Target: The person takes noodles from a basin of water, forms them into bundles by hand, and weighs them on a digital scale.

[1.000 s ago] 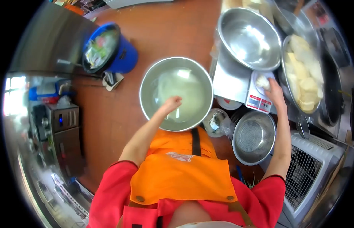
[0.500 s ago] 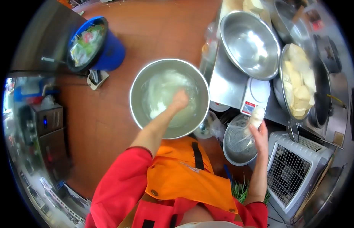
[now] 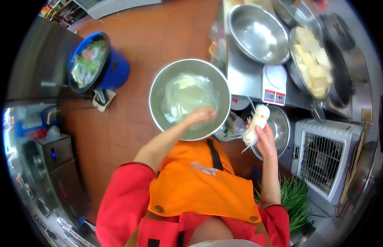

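Note:
A large steel pot stands in front of me with cloudy water inside and pale, blurred shapes in it. My left hand is down inside the pot, toward its right side, at the water. Its fingers are hidden or smeared, so their pose is unclear. To the right of the pot, my right hand is closed around several white bulbs with thin, stringy roots and stalks. They are held in the air over a perforated steel colander, which is partly covered by the hand and bulbs.
A white kitchen scale sits at the counter edge, below a shiny steel bowl. Beside it, another bowl holds pale chunks. A grey crate with a wire door, long green stalks and a blue bin surround me.
My right hand has swung left and slightly up with the white bulbs, toward the pot. My left hand has shifted toward the pot's lower right. The view has also shifted.

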Demonstrator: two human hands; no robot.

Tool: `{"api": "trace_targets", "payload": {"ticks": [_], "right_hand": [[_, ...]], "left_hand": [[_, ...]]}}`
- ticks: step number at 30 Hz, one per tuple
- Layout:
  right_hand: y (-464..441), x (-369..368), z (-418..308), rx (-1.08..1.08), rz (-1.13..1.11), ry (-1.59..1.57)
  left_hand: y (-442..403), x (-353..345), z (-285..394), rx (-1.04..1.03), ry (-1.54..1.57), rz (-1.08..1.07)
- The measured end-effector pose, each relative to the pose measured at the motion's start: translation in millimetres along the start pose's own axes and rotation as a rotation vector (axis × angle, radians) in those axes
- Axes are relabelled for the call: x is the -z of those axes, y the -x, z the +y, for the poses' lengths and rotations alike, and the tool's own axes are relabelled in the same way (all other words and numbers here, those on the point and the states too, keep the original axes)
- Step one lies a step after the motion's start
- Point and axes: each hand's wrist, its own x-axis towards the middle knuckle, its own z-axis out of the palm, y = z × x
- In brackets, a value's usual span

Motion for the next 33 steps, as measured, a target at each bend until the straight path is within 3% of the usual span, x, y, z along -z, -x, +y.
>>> {"api": "trace_targets", "payload": {"ticks": [2,5,10,12,15,18,23,26,29,33], "right_hand": [[-6,-10,1,-0.015,-0.041,-0.046],[-19,-42,5,-0.025,-0.141,-0.131],[-51,-87,14,-0.094,-0.454,-0.139],[-54,-100,9,-0.084,-0.596,-0.173],[-52,-103,4,-0.072,-0.600,-0.173],[-51,-106,-5,-0.066,-0.646,-0.159],[-44,-123,-28,-0.056,-0.666,-0.108],[-39,-135,-48,-0.009,-0.672,-0.029],[-33,-144,-70,0.047,-0.677,0.051],[-23,-153,-101,0.098,-0.710,0.092]], "left_hand": [[24,45,45,0.054,-0.017,-0.129],[53,81,90,-0.105,-0.138,-0.113],[85,129,148,-0.091,0.079,-0.053],[84,145,133,-0.149,0.088,0.006],[100,172,112,-0.141,0.165,0.117],[118,174,82,-0.034,0.314,0.167],[119,148,24,0.078,0.243,0.231],[118,143,6,0.188,0.178,0.213],[118,135,-14,0.140,-0.050,0.289],[118,132,-31,0.267,-0.384,0.143]]}}
